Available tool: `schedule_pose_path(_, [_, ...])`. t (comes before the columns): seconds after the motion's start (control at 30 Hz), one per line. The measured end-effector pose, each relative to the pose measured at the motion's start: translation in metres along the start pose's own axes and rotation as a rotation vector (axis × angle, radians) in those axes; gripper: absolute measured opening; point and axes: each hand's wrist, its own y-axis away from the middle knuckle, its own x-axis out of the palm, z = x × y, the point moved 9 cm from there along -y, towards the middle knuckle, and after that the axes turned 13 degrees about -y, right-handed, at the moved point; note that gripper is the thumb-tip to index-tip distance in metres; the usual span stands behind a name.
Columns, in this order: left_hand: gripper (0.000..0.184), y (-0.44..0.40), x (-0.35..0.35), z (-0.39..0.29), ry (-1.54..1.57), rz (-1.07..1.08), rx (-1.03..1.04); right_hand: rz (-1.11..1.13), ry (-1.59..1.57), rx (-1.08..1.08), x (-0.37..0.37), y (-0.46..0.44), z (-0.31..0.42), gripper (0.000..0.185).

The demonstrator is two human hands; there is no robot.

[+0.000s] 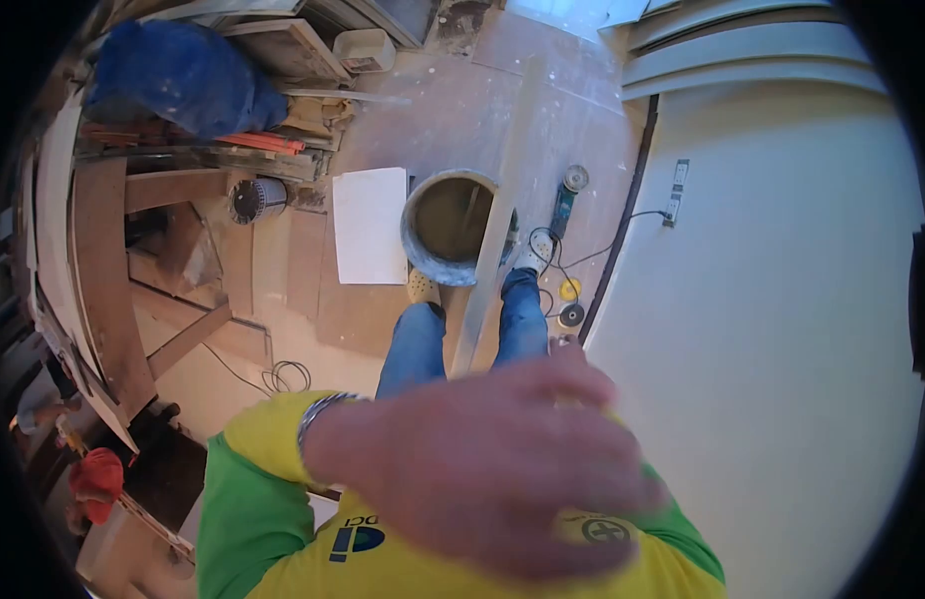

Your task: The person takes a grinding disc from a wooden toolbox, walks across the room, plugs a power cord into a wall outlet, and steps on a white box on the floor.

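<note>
My left hand [492, 464], with a braided bracelet at the wrist, reaches across my chest, large and blurred by motion; its fingers look bent and what they hold, if anything, is unclear. Behind it a few fingertips of my right hand [566, 347] show, the rest hidden. A long pale board [501, 210] runs from the far floor over the edge of a round bucket [413, 240] down between my legs; its near end disappears behind my left hand. Grey-brown material [451, 222] lies in the bucket, which stands at my feet.
A white sheet [371, 228] lies left of the bucket. An angle grinder [564, 205] with a cable lies right, near a wall with outlets [672, 205]. Wooden frames [108, 270], a paint can [257, 201] and a blue bag [183, 80] are left. Curved panels [752, 70] stand upper right.
</note>
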Motion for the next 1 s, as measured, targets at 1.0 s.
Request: schedule_pose_path(1.0, [0.047,0.585,-0.028,0.19,-0.139,0.188,-1.63,-0.306,-0.558,0.328,0.004,0.266,-0.145,0.05])
